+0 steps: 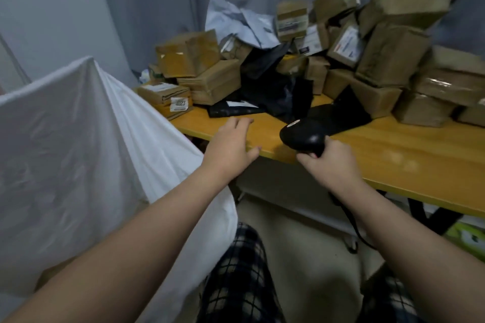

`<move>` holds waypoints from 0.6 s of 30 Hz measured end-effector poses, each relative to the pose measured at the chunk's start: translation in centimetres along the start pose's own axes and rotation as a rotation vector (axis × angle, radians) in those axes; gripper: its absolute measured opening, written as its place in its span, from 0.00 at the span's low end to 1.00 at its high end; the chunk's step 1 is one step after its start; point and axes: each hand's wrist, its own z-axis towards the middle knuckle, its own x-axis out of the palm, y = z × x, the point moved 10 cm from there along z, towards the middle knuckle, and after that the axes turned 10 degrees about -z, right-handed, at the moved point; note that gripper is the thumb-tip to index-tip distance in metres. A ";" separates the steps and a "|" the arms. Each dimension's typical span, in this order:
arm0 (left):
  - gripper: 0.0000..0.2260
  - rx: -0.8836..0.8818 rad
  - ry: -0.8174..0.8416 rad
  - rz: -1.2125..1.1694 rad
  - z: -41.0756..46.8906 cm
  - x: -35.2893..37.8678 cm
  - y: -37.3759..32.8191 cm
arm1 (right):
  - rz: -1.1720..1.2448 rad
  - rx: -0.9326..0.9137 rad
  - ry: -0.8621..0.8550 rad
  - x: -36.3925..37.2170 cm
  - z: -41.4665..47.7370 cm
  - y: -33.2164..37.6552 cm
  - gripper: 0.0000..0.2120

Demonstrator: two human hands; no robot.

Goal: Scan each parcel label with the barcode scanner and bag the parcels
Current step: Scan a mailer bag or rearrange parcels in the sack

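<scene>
My right hand [332, 162] grips the handle of a black barcode scanner [301, 136] over the front edge of the wooden table [393, 160]; its cable hangs down under my wrist. My left hand [231, 144] reaches forward over the table edge with relaxed fingers and holds nothing. Just beyond it lies a flat black parcel [236, 109] with a white label. Behind that, brown cardboard parcels [210, 81] and black and grey mailer bags are heaped across the table. A large white bag [78, 139] stands open at my left.
More brown boxes [393, 55] are stacked high at the back right against a grey curtain. A black flat pouch [341, 113] lies right behind the scanner. Table legs and a green item [469, 238] show under the table at the right. My checked trousers fill the bottom.
</scene>
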 end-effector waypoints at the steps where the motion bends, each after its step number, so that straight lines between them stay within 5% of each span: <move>1: 0.28 0.023 0.016 0.005 0.9 0.8 -0.8 | 0.034 0.024 -0.024 -0.6 0.3 -1.1 0.14; 7: 0.31 0.071 -0.036 0.120 9.3 2.3 -3.0 | 0.256 0.095 -0.121 -3.2 4.1 -3.6 0.09; 12: 0.40 -0.060 -0.070 0.312 17.3 1.7 -0.8 | 0.355 0.122 -0.146 -3.6 8.4 -3.5 0.17; 15: 0.30 -0.170 -0.039 0.233 20.8 2.0 1.7 | 0.367 0.136 -0.131 -2.8 10.2 -3.5 0.12; 18: 0.13 -0.060 -0.108 0.051 22.9 1.7 1.4 | 0.382 0.122 -0.127 -2.3 11.1 -3.6 0.08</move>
